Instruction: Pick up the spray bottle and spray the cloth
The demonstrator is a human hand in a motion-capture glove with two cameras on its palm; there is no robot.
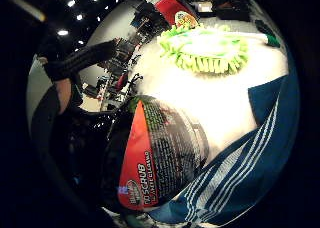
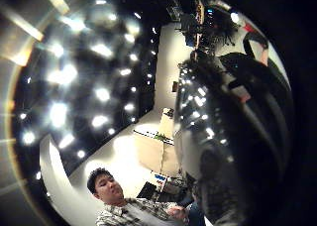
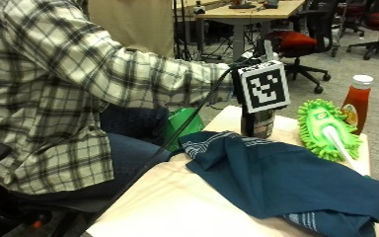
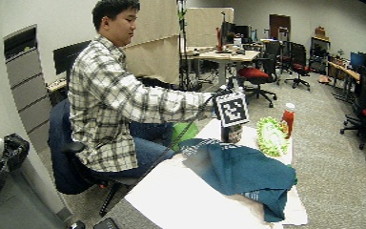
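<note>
My gloved right hand [image 3: 237,94] reaches over the far side of the table and grips the spray bottle [image 3: 258,123], mostly hidden behind the glove's gear. The bottle is dark with a red label [image 1: 150,158] and stands upright just behind the cloth's far edge; whether its base touches the table I cannot tell. In the thumb side palm view its shiny body [image 2: 208,127] fills the picture with dark fingers [image 2: 257,97] curled round it. The cloth [image 3: 288,182], dark blue with white stripes [image 1: 235,173], lies crumpled across the table's middle.
A lime-green fluffy duster head [image 3: 327,129] with a white handle lies beyond the cloth, and a red sauce bottle [image 3: 356,104] stands behind it at the table's far edge. Bare white table [image 3: 176,202] shows nearer the camera. Something green [image 3: 184,126] sits beside the person's knees.
</note>
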